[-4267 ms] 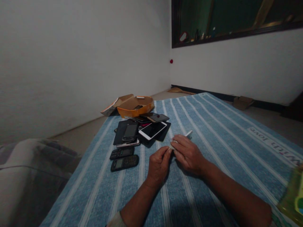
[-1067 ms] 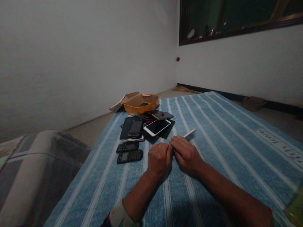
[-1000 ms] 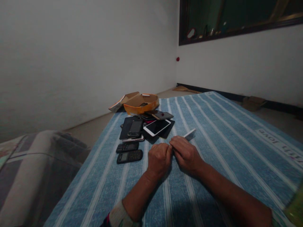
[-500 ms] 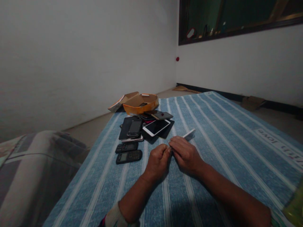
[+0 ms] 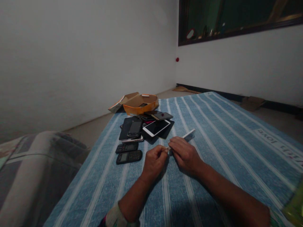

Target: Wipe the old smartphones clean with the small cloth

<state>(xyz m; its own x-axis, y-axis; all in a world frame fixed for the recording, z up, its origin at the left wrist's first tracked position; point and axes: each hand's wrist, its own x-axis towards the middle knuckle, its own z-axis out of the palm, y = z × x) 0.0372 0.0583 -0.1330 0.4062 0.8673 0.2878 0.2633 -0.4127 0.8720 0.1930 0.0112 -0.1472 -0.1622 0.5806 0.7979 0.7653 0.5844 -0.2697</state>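
Note:
My left hand (image 5: 155, 160) is closed in a pinch, with a tiny pale piece (image 5: 167, 148) at its fingertips, too small to name. Just to the right, my right hand (image 5: 186, 156) is closed around a thin white phone (image 5: 189, 133), whose far end sticks out beyond the fingers. Most of that phone is hidden by the hand. The fingertips of both hands almost meet. Left of my left hand lie two black keypad phones (image 5: 129, 156), one behind the other. A white phone with a dark screen (image 5: 156, 127) lies face up beyond my hands.
Several more phones, including a black one (image 5: 134, 128), are heaped on the blue striped cloth (image 5: 201, 123). Behind them stands an open orange box (image 5: 139, 109) with its flap leaning left. Grey-striped fabric (image 5: 42, 176) drapes at the left. A brown item (image 5: 252, 103) lies by the right wall.
My left hand has shifted slightly left, away from my right fingertips, and the small pale piece shows more between them. My right hand and the white phone have stayed nearly still.

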